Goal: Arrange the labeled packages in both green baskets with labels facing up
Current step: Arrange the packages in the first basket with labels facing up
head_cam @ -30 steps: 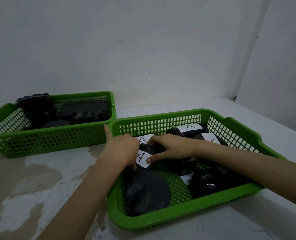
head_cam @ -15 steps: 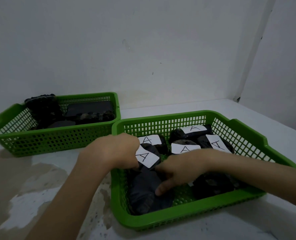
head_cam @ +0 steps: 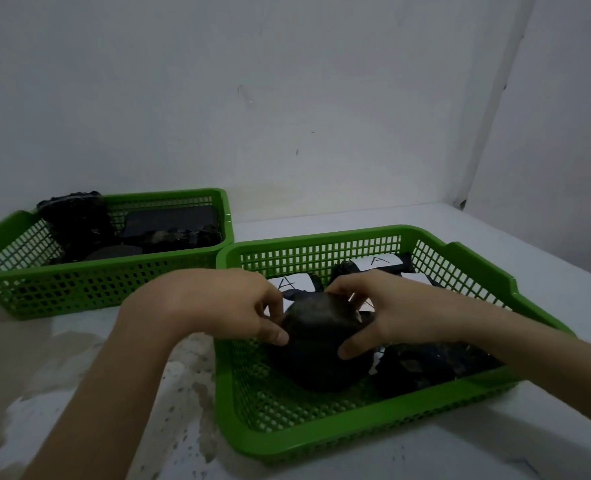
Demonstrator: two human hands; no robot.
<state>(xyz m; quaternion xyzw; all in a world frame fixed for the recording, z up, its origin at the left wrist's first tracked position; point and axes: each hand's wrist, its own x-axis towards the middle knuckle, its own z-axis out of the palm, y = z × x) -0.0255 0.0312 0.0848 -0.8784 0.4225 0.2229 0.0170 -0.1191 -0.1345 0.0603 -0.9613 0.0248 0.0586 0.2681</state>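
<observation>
Both hands, left hand (head_cam: pixel 218 306) and right hand (head_cam: pixel 387 313), clamp 1 black package (head_cam: pixel 321 337) above the near basket (head_cam: pixel 321 441) floor, near its left wall. Long axis runs near-to-far; label unseen.

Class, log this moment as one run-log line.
left hand: gripping black package | right hand: gripping same package | location: above near basket | label: not visible on held package

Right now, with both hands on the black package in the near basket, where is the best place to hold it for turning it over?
Probably hold the black package by its two opposite side edges, coming from above, as the left hand and right hand do. It is a rounded, soft-looking lump with no handle, lifted over the near basket, and no label shows on top.
</observation>
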